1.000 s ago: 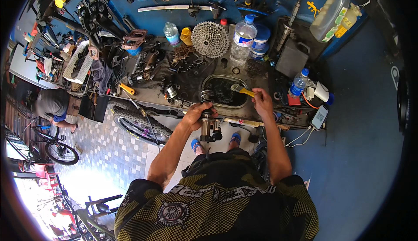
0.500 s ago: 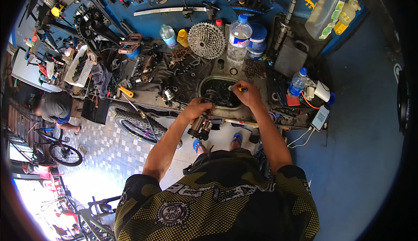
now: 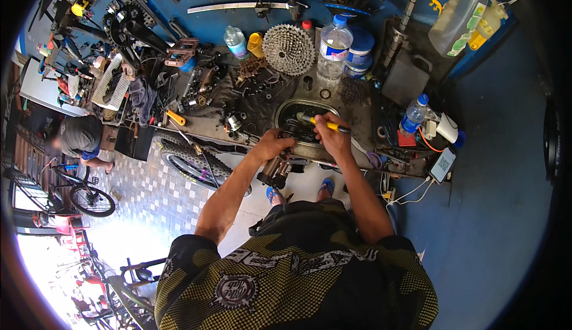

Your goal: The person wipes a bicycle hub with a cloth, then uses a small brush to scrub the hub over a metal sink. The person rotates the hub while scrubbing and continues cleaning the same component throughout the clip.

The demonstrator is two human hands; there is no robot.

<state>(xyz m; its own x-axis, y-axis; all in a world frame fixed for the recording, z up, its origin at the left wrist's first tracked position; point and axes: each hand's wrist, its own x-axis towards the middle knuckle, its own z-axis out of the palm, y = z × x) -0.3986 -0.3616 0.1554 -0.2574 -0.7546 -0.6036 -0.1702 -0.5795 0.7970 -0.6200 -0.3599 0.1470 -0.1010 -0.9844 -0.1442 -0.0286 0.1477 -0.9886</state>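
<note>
My left hand is closed around a bronze-and-black metal bicycle part at the bench's front edge. Its body hangs below my fingers, and its exact kind is hard to make out. Pinched in my right hand is a small brush with a yellow and black handle. The brush's light head points left, over a dark round piece by my left fingertips, which may belong to the same part. Beneath both hands is an oval metal basin holding dark liquid.
A cassette leans behind the basin, beside a large water bottle. Loose metal parts cover the bench's left side. Right of the basin are a smaller bottle and a phone with cables. A bicycle tyre sits below the bench edge.
My right hand has turned, bringing the brush head left over the dark piece; its handle now points right. My left hand keeps its grip, nearly still. The whole view has shifted slightly.
</note>
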